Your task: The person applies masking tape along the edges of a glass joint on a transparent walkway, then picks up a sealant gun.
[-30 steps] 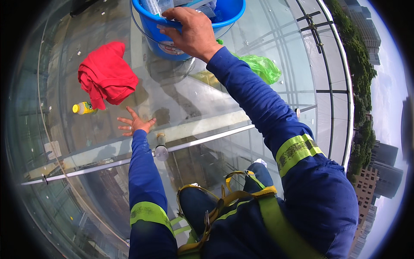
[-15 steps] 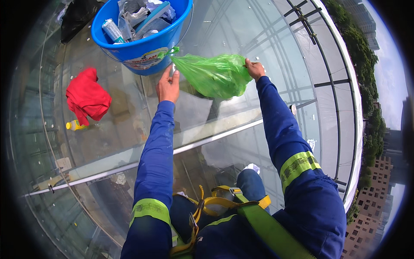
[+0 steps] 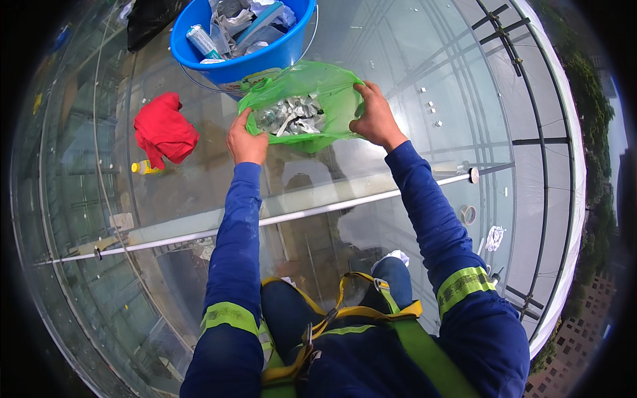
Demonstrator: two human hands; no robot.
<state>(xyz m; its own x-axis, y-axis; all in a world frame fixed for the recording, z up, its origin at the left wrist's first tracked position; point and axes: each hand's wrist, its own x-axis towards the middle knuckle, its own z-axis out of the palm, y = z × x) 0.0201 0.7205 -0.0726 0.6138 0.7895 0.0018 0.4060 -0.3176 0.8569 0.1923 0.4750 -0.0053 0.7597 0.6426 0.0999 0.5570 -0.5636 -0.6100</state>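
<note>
Between my hands a thin green plastic bag [image 3: 338,99] is spread wide, its mouth facing me. Crumpled silvery and clear scraps [image 3: 302,118] lie inside it. My left hand [image 3: 247,141] pinches the bag's left rim. On the opposite side, my right hand [image 3: 377,119] grips the right rim between thumb and fingers. Just beyond the bag stands a blue bucket [image 3: 189,40] with a wire handle, filled with crumpled wrappers, a white-and-teal tube [image 3: 203,41] and other waste. The bag overlaps the lower front of the bucket.
A red cloth [image 3: 164,129] and a small yellow bottle [image 3: 144,168] lie left on the glass panels. A white rail [image 3: 312,213] crosses in front of me. At right are a tape roll [image 3: 468,214] and crumpled paper [image 3: 494,237]. A black bag [image 3: 154,23] sits far left.
The green bag went from bunched and stretched sideways to held wide, showing the scraps inside. My right hand moved left, closer to my left hand. The view shifted slightly.
</note>
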